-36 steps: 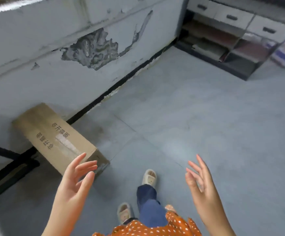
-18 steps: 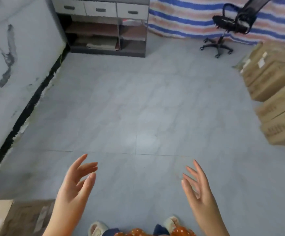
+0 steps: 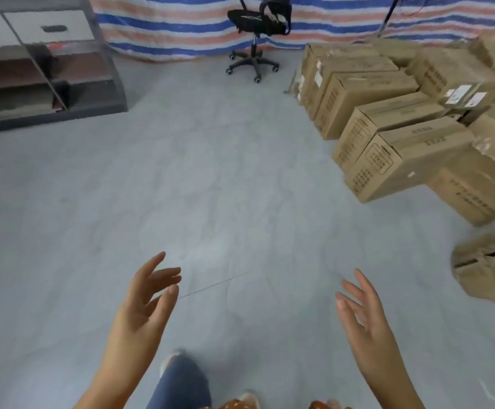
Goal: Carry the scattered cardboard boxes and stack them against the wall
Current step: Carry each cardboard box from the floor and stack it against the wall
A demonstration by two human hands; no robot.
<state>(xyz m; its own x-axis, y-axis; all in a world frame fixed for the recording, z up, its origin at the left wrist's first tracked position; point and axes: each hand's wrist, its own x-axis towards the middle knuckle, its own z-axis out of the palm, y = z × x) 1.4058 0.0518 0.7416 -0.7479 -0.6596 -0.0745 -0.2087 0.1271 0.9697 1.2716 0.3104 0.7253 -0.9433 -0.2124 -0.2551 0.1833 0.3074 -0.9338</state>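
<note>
Hands empty: left hand [image 3: 143, 302] and right hand [image 3: 364, 314], fingers spread apart. Many brown cardboard boxes [image 3: 394, 160] scattered on grey floor [image 3: 211, 187], still to carry.

The boxes [image 3: 399, 154] are of matt brown cardboard, printed in black; some bear white paper labels [image 3: 459, 94]. The floor [image 3: 211, 187] is smooth grey tile with a faint sheen. A striped woven tarp [image 3: 181, 28] is noted behind. The chair [image 3: 256, 17] is of black mesh on a plastic base.
</note>
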